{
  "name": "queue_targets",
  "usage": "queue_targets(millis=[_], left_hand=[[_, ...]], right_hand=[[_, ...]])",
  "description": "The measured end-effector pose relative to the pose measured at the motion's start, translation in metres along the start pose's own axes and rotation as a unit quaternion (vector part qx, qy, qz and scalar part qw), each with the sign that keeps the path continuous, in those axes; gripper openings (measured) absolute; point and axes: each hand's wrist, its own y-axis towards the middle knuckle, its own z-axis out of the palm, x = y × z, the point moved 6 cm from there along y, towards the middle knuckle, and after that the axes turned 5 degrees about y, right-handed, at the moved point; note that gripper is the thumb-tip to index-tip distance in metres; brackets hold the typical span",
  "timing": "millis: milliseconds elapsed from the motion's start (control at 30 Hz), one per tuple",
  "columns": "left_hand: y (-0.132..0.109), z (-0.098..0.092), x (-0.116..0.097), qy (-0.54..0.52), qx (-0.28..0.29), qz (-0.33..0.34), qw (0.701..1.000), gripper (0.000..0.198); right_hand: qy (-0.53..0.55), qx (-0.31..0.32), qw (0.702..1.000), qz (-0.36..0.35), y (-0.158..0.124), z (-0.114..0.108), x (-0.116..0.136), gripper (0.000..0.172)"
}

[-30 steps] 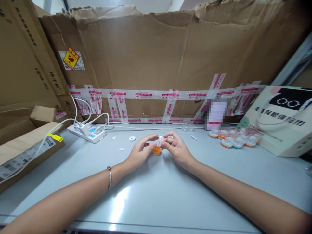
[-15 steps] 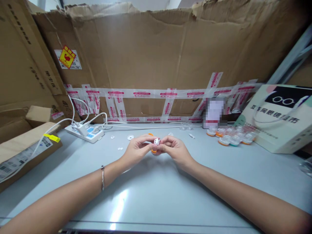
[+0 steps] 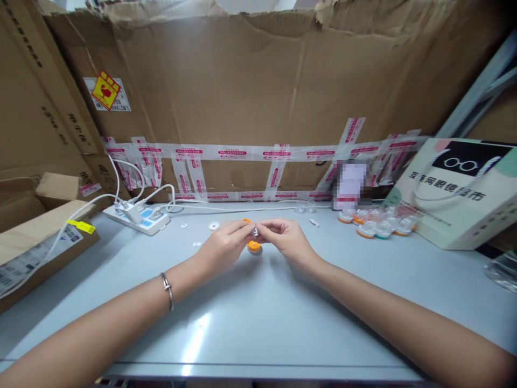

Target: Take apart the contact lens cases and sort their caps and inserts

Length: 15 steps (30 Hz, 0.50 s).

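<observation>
Between the fingertips of both hands is a small white plastic part [image 3: 255, 231], mostly hidden by the fingers. My left hand [image 3: 229, 242] is closed on its left side, thumb and fingers pinched. From the right, my right hand [image 3: 286, 237] pinches the same part. Just below the fingers an orange round piece [image 3: 253, 247] rests on the table, and a bit of more orange shows behind the fingertips. Left of my hands lie a white ring [image 3: 214, 226] and several little white pieces [image 3: 196, 244].
A white power strip [image 3: 139, 217] with cables stands at the left beside an opened carton [image 3: 48, 242]. Several clear-topped round cases [image 3: 383, 229] sit at right, near a paper bag [image 3: 452, 194] and a phone-like screen [image 3: 350, 186]. A large cardboard box [image 3: 242, 81] walls the back.
The fingers have closed further over the white part, which now shows less. My left hand has turned over it, leaving the orange piece below more visible. The view has shifted slightly.
</observation>
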Motion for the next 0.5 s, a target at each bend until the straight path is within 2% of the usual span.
queue_targets(millis=[300, 400, 500], left_hand=[[0.002, -0.006, -0.018, 0.137, -0.001, 0.074, 0.988, 0.017], [0.001, -0.007, -0.016, 0.145, -0.001, 0.078, 0.986, 0.016], [-0.001, -0.006, -0.009, 0.116, -0.012, 0.068, 0.991, 0.015]], right_hand=[[0.010, -0.047, 0.999, -0.005, -0.001, -0.002, -0.001, 0.019], [0.037, -0.063, 0.997, 0.030, 0.001, -0.006, -0.009, 0.017], [0.053, -0.049, 0.994, 0.080, 0.001, -0.003, -0.017, 0.018]])
